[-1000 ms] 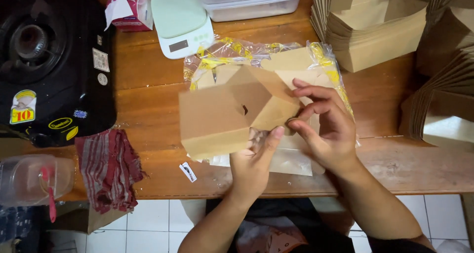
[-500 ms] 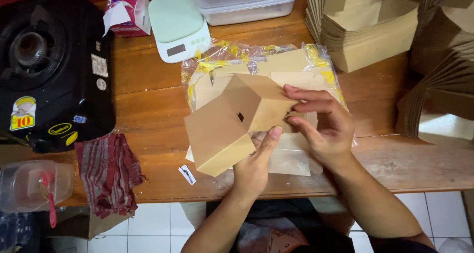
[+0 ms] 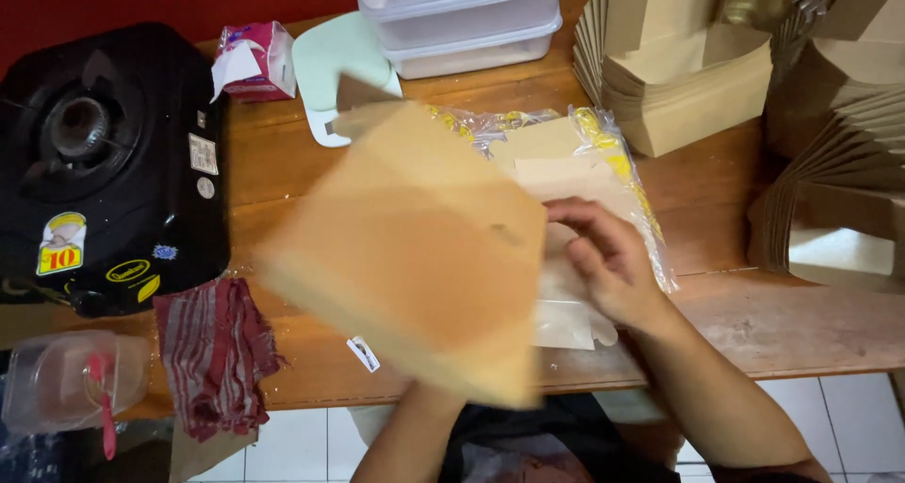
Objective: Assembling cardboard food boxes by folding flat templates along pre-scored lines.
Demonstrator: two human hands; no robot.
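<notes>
We saw a wooden surface (image 3: 716,210) crowded along every edge. A black gas stove (image 3: 104,163) filled the left end, with a red striped cloth (image 3: 215,351) draped over the front edge just beside it and a clear plastic jug (image 3: 57,384) lower left, off the surface. Along the back sat a pink tissue pack (image 3: 253,61), a pale green scale (image 3: 330,68) and stacked clear plastic containers (image 3: 467,21). Stacks of folded brown paper boxes (image 3: 679,78) took the back right, more of them (image 3: 839,191) along the right side. Open room was only the bare strip at front right and a patch between stove and box.

The right hand (image 3: 613,266) lay on a plastic bag of flat box blanks (image 3: 575,163) in the middle, fingers curled loosely downward, touching the top pale blank; we could not tell if it pinched it. The left hand was hidden behind the box; only its forearm (image 3: 405,441) showed at the bottom, so we could not tell its grip.

The brown cardboard box (image 3: 415,247) was raised above the surface, front centre, tilted, heavily motion-blurred, covering part of the scale. One broad plain face showed, with a small slot near its right edge.
</notes>
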